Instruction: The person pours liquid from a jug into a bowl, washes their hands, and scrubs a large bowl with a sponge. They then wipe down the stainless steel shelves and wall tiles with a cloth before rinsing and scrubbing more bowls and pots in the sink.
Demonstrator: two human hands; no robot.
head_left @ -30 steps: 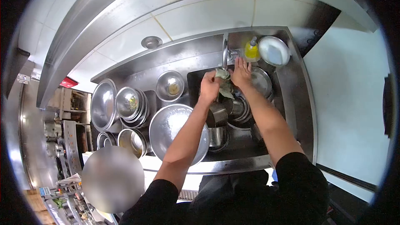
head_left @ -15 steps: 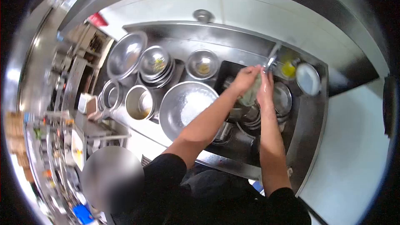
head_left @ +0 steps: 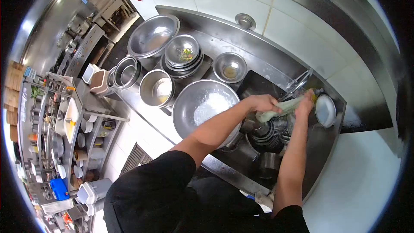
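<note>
A pale green cloth (head_left: 286, 107) is stretched between my two hands over the sink. My left hand (head_left: 264, 103) is closed round its left end, and a bunched part hangs below. My right hand (head_left: 305, 102) grips the other end, beside a yellow bottle (head_left: 311, 98) at the sink's right. Behind the cloth stands the metal faucet (head_left: 298, 82). Stacked metal bowls and pots (head_left: 264, 136) lie in the sink beneath my hands. Left of the sink is a large metal bowl (head_left: 183, 103) with white suds or water in it.
On the steel counter stand a small bowl (head_left: 230, 67), a bowl stack with food scraps (head_left: 182, 50), a big empty bowl (head_left: 153, 36) and a deep pot (head_left: 156, 88). A white-lined round container (head_left: 325, 111) is at the right. Shelves of dishes (head_left: 82, 138) stand at the left.
My hands have moved apart, the right one toward the yellow bottle, and the cloth is now stretched between them. The camera view has turned. A blurred round patch at lower left is gone.
</note>
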